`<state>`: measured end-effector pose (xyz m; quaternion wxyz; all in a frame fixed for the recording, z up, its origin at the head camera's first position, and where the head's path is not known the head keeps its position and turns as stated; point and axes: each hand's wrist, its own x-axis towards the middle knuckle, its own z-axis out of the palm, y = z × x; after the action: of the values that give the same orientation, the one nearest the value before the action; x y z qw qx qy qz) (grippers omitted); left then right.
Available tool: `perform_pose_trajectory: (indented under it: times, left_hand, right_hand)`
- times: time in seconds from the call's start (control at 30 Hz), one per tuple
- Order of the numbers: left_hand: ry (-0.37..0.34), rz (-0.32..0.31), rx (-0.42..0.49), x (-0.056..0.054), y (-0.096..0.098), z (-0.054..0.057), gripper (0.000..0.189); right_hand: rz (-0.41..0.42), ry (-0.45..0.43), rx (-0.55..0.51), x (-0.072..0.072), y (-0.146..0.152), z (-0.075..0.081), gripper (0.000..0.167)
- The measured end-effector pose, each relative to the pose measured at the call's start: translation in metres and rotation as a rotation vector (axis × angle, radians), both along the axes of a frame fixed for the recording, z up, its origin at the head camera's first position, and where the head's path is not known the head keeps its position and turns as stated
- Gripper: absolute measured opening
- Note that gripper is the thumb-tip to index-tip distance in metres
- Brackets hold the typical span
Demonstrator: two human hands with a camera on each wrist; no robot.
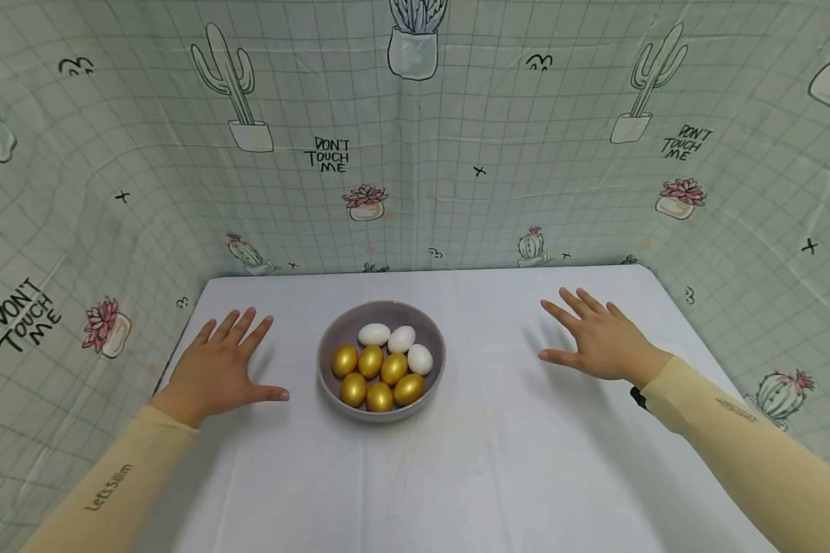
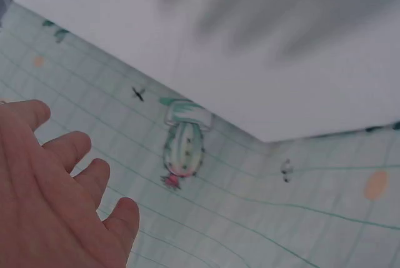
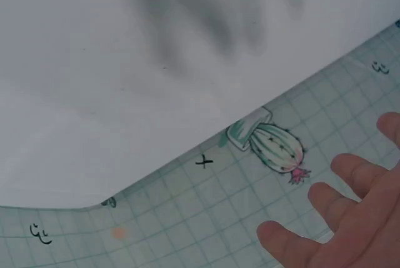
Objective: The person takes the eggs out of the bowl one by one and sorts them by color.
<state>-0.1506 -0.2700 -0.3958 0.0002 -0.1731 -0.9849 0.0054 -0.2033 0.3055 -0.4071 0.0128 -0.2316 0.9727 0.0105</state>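
Note:
A round mauve bowl (image 1: 328,388) stands left of the middle of the white table. Inside it lie several gold eggs (image 1: 379,397) toward the front and 3 white eggs (image 1: 420,359) toward the back and right. My left hand (image 1: 214,372) hovers to the left of the bowl, fingers spread, thumb pointing at it and apart from it. Over the right part of the table my right hand (image 1: 602,338) is held with fingers spread, farther from the bowl. Neither hand holds anything. In the wrist views, the left hand (image 2: 62,187) and right hand (image 3: 344,212) cast shadows on the tabletop.
The white tabletop (image 1: 498,461) ends at a back edge against a hanging grid-patterned cloth (image 1: 449,153) with cactus drawings. This cloth also surrounds the left and right sides. A dark band (image 1: 638,398) shows at the right wrist, by the sleeve cuff.

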Motion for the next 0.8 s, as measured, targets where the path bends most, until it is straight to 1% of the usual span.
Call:
perform_pose_trajectory:
  times: [0.27,0.4,0.57,0.8]
  left_hand:
    - [0.015,-0.074,0.024,0.001,0.038,-0.007,0.122]
    - [0.003,-0.098,0.027,0.000,0.052,-0.011,0.124]
    - [-0.027,-0.107,0.013,-0.003,0.061,-0.012,0.128]
    - [-0.071,-0.085,0.019,-0.007,0.066,-0.016,0.134]
  right_hand:
    - [0.085,-0.011,-0.018,-0.010,-0.042,0.013,0.092]
    - [0.157,0.008,-0.048,-0.012,-0.067,0.018,0.090]
    - [0.220,0.012,-0.092,-0.014,-0.100,0.026,0.088]
    - [0.292,-0.007,-0.124,-0.014,-0.143,0.030,0.082]
